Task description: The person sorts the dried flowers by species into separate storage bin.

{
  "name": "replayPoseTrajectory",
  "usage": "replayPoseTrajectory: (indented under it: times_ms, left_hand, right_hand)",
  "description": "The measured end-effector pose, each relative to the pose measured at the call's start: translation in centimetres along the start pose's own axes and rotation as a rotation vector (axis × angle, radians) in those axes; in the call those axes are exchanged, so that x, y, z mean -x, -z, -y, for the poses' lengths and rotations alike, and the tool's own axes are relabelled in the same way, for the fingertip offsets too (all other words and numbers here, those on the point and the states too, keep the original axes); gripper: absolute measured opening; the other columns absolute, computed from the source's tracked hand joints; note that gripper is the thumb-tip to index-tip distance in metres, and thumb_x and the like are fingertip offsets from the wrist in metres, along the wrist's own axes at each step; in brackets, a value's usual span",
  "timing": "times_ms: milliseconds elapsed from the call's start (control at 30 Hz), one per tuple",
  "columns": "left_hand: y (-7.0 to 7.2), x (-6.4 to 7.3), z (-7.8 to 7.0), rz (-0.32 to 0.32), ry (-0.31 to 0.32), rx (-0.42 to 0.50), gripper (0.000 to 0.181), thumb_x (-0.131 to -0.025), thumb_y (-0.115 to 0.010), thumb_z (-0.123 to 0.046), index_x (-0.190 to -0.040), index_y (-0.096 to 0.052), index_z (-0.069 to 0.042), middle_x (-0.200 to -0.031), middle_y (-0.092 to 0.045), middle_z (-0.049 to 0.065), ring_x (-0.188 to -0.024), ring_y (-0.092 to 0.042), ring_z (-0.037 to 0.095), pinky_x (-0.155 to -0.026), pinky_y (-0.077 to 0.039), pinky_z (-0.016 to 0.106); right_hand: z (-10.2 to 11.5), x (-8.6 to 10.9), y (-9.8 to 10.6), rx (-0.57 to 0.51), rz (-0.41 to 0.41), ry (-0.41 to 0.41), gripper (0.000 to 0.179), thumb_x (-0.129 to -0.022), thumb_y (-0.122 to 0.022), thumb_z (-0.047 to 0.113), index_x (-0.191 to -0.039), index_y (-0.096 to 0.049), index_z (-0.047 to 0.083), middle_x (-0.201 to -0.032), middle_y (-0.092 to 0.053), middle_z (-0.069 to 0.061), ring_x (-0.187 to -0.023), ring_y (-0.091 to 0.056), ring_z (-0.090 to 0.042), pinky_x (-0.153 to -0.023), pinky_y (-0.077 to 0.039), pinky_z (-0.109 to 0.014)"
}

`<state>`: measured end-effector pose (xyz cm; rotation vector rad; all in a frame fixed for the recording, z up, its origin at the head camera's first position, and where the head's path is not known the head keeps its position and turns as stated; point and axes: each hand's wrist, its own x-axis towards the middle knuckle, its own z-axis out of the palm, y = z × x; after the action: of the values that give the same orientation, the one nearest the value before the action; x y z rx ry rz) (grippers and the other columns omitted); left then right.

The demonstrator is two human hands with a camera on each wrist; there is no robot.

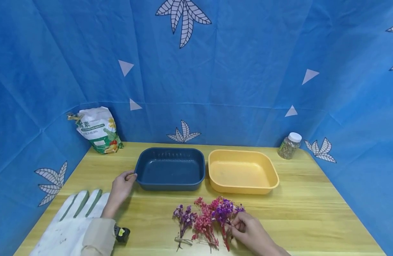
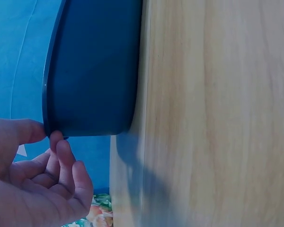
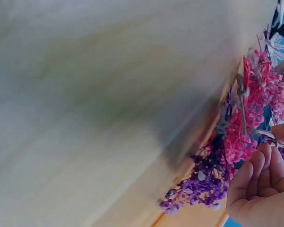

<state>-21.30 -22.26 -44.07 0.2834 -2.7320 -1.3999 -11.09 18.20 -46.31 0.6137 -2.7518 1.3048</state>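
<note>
My left hand [image 1: 122, 187] pinches the rim of a dark blue plastic basin [image 1: 171, 186] at its left front corner. In the left wrist view, thumb and fingertips meet on the lip of the basin [image 2: 92, 71]. Before me lie bunches of dried flowers: a purple bunch [image 1: 184, 217] tied with twine at left, pink bunches [image 1: 203, 224] in the middle, a purple one [image 1: 224, 210] at right. My right hand [image 1: 251, 233] pinches the stems of the right-hand purple flowers. The right wrist view shows thumb and fingers [image 3: 260, 175] closed at a twine tie, beside pink flowers [image 3: 241, 135].
A yellow basin [image 1: 242, 190] stands to the right of the blue one. At the back left is a white and green bag [image 1: 98, 129]; at the back right, a jar with a white lid [image 1: 289, 146]. A white and green glove [image 1: 69, 222] lies under my left forearm. Blue cloth surrounds the table.
</note>
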Motion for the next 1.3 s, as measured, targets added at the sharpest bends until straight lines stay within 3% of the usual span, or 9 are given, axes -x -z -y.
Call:
replayPoseTrajectory:
  times_ms: [400, 633, 700, 867, 1067, 1167, 1300]
  left_hand:
    - [0.1, -0.1, 0.4, 0.004, 0.026, 0.058, 0.046, -0.100, -0.044, -0.025, -0.131, -0.048, 0.009, -0.116, -0.056, 0.026, -0.105, -0.054, 0.033, -0.087, -0.043, 0.043]
    - [-0.2, 0.0, 0.9, -0.013, 0.043, 0.163, 0.044, -0.099, -0.046, -0.023, -0.128, -0.050, 0.010, -0.110, -0.059, 0.024, -0.098, -0.058, 0.031, -0.073, -0.046, 0.024]
    - [-0.4, 0.0, 1.0, -0.030, 0.044, 0.160, 0.044, -0.100, -0.046, -0.024, -0.127, -0.051, 0.009, -0.111, -0.060, 0.024, -0.098, -0.059, 0.030, -0.073, -0.046, 0.024]
    - [-0.9, 0.0, 1.6, -0.092, 0.023, 0.127, 0.044, -0.100, -0.047, -0.029, -0.126, -0.053, 0.005, -0.111, -0.062, 0.024, -0.096, -0.061, 0.029, -0.077, -0.046, 0.027]
    - [-1.3, -0.2, 1.7, -0.132, 0.009, 0.104, 0.044, -0.098, -0.050, -0.032, -0.124, -0.056, 0.003, -0.107, -0.063, 0.020, -0.086, -0.058, 0.015, -0.073, -0.044, 0.025]
    - [-1.4, -0.3, 1.8, -0.135, 0.012, 0.094, 0.044, -0.098, -0.050, -0.033, -0.124, -0.056, 0.002, -0.106, -0.063, 0.019, -0.084, -0.058, 0.015, -0.073, -0.044, 0.025]
    - [-1.4, -0.3, 1.9, -0.139, 0.014, 0.090, 0.043, -0.098, -0.050, -0.032, -0.123, -0.056, 0.002, -0.104, -0.062, 0.018, -0.084, -0.057, 0.016, -0.072, -0.043, 0.026]
  right_hand:
    - [0.3, -0.2, 0.0, -0.010, -0.134, 0.234, 0.025, -0.070, -0.071, -0.008, -0.076, -0.057, 0.013, -0.074, -0.054, 0.011, -0.067, -0.048, 0.004, -0.054, -0.046, -0.019]
    - [0.4, -0.2, -0.1, -0.030, -0.168, 0.258, 0.023, -0.072, -0.071, -0.008, -0.079, -0.059, 0.011, -0.075, -0.056, 0.010, -0.068, -0.050, 0.003, -0.055, -0.047, -0.019]
    - [0.4, -0.3, -0.1, -0.029, -0.198, 0.266, 0.022, -0.072, -0.071, -0.007, -0.080, -0.060, 0.010, -0.075, -0.057, 0.009, -0.068, -0.050, 0.003, -0.055, -0.047, -0.019]
    - [0.9, -1.1, 0.0, -0.027, -0.277, 0.228, 0.022, -0.074, -0.073, -0.005, -0.078, -0.059, 0.012, -0.074, -0.056, 0.011, -0.065, -0.050, 0.002, -0.054, -0.047, -0.020]
    - [1.2, -1.7, 0.2, -0.013, -0.328, 0.204, 0.027, -0.072, -0.074, -0.006, -0.076, -0.058, 0.015, -0.073, -0.056, 0.013, -0.062, -0.049, 0.003, -0.051, -0.047, -0.020]
    - [1.2, -1.8, 0.4, 0.020, -0.291, 0.182, 0.025, -0.071, -0.074, -0.006, -0.075, -0.058, 0.014, -0.071, -0.055, 0.012, -0.061, -0.048, 0.003, -0.051, -0.047, -0.020]
    - [1.2, -1.8, 0.6, 0.080, -0.159, 0.016, 0.018, -0.073, -0.070, -0.004, -0.074, -0.059, 0.011, -0.068, -0.054, 0.010, -0.058, -0.045, 0.003, -0.051, -0.045, -0.018]
